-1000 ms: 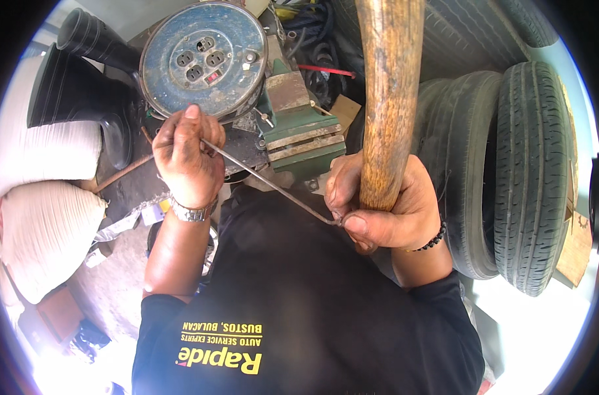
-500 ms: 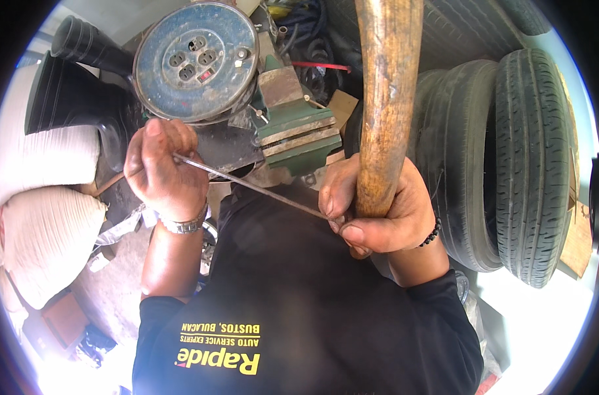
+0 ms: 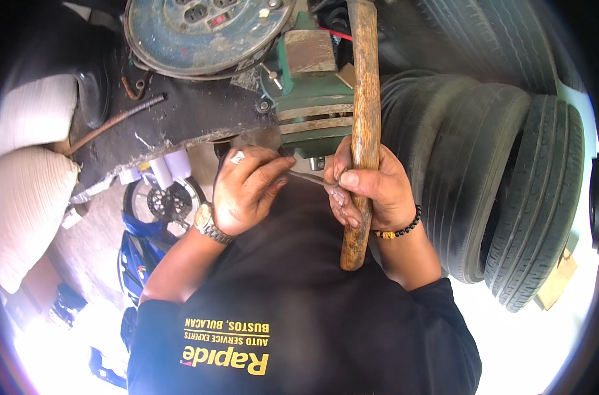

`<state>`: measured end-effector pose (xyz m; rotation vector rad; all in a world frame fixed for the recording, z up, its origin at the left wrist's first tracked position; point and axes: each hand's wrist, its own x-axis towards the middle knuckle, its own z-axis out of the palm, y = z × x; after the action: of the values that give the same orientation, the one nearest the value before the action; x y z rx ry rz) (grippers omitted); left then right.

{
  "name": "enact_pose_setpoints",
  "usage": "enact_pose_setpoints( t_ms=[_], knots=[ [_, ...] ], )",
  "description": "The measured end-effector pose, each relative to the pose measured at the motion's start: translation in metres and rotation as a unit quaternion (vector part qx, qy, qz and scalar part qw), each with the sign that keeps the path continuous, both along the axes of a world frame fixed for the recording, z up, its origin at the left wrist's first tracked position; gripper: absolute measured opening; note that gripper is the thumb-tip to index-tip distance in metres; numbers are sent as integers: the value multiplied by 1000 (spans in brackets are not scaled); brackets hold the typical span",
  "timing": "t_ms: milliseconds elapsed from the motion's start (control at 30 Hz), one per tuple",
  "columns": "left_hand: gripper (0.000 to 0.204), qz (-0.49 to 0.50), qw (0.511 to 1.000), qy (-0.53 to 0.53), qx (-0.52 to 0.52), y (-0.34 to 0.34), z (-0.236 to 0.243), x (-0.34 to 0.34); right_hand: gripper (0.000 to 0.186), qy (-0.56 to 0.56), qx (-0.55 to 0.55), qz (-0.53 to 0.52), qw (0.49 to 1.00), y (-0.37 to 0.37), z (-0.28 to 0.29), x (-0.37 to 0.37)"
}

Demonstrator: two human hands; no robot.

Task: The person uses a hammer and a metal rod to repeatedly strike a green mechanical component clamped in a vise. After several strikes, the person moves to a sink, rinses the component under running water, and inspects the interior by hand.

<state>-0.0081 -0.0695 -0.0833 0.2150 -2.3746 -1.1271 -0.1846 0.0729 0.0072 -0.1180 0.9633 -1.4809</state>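
Observation:
My right hand [image 3: 372, 187] grips a worn wooden handle [image 3: 367, 99] near its lower part, with the handle's far end at the top edge. My left hand [image 3: 250, 191], wearing a ring and a wristwatch, has curled fingers just below a green bench vise [image 3: 312, 95]; whatever they hold, if anything, is hidden, and the thin metal rod is not discernible. The vise sits on a dark worn bench [image 3: 168, 125], beside a dusty blue cable reel [image 3: 197, 43] with sockets. A rusty bar [image 3: 118, 122] lies on the bench left of my left hand.
Several upright tyres [image 3: 464, 178] stand at the right. Pale sacks [image 3: 29, 214] and a dark rubber boot [image 3: 92, 99] are at the left. Below the bench edge are a blue motorcycle [image 3: 135, 257] and its wheel [image 3: 168, 204].
My left hand has moved right, toward my right hand, and the thin rod no longer shows. The wooden handle has shifted left, its lower end now protruding below my right hand. The view has shifted.

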Motion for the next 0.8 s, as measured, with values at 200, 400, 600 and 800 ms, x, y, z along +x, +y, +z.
enact_pose_setpoints(
  t_ms=[200, 400, 600, 800],
  knots=[
    [19, 13, 986, -2, 164, 19, -46, 10, 41, 233, 104, -16, 967, -3, -11, 5],
    [21, 79, 993, -7, 89, 6, -89, -5, 39, 305, 60, -52, 949, 32, -12, -12],
    [21, 89, 991, 45, 88, 0, -104, -19, 50, 318, 97, -43, 942, 66, -16, -6],
    [22, 106, 992, 39, 49, -5, -108, -26, 45, 402, 152, 9, 903, 89, -12, -3]
  ],
)
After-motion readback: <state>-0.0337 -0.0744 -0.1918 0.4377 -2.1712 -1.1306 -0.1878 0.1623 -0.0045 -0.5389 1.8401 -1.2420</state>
